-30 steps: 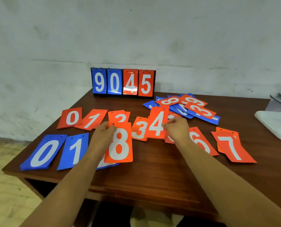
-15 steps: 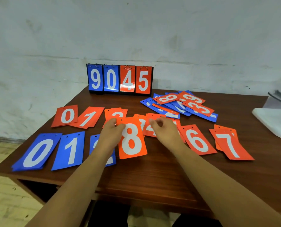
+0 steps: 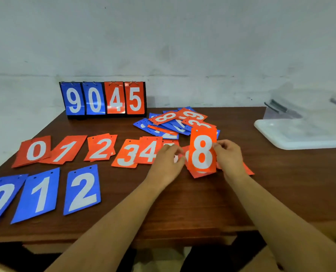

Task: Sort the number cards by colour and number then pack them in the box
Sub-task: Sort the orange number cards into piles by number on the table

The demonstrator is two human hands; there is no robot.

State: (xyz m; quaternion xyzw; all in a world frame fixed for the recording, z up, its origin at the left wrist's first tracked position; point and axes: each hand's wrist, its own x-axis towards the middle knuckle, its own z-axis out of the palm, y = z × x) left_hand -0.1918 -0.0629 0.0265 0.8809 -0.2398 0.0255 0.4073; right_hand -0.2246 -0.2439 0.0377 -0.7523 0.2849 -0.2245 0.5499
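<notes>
Your right grip (image 3: 228,156) pinches the orange 8 card (image 3: 202,152) upright by its edge; your left grip (image 3: 168,163) lies curled on the orange cards (image 3: 147,152), its hold unclear

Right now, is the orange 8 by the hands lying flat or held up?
Held up, roughly upright: the right hand pinches the orange 8 card by its right edge, above flat orange cards.
</notes>
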